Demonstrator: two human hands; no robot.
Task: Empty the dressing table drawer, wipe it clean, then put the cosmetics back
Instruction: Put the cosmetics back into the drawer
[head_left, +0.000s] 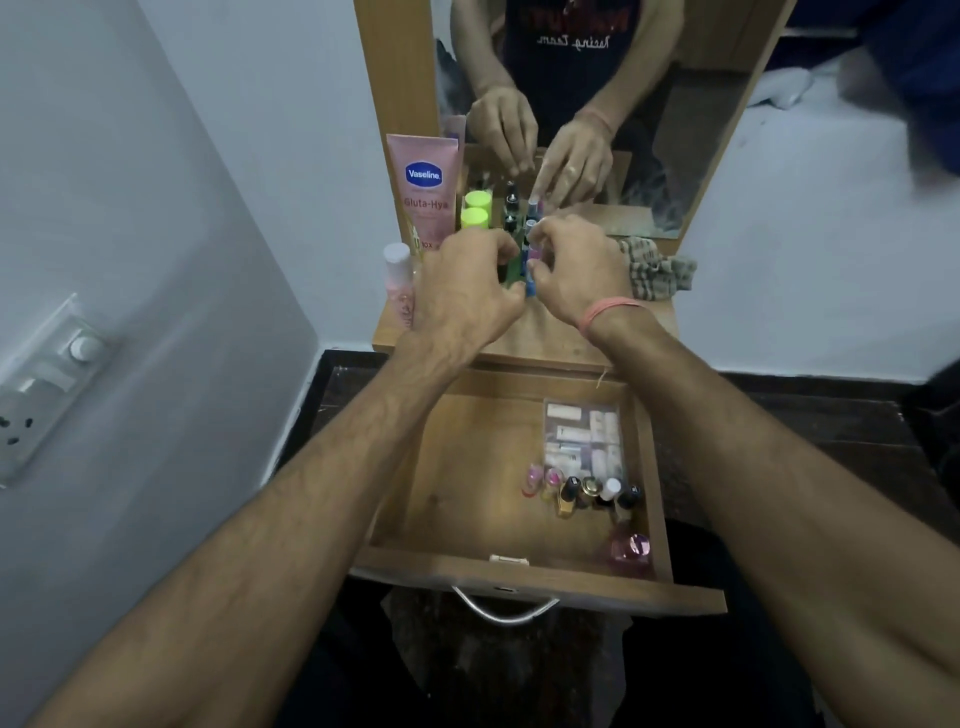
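Observation:
The wooden drawer (467, 467) is pulled open below me. In its right side lie a clear box of small white tubes (584, 436), a row of small nail-polish bottles (582, 491) and a pink perfume bottle (631, 551). On the table top (545, 332), both hands reach into a cluster of small bottles (527, 249) by the mirror. My left hand (467, 291) curls round a green item there. My right hand (576, 265) pinches a small blue and pink bottle. A pink Vaseline tube (423, 187), a lime-capped bottle (475, 215) and a pink bottle with a white cap (399, 280) stand at the left.
A checked cloth (657, 270) lies bunched at the right back of the table top. The mirror (571, 104) behind reflects my hands. A wall switch panel (47, 384) is on the left wall. The drawer's metal handle (504, 608) faces me.

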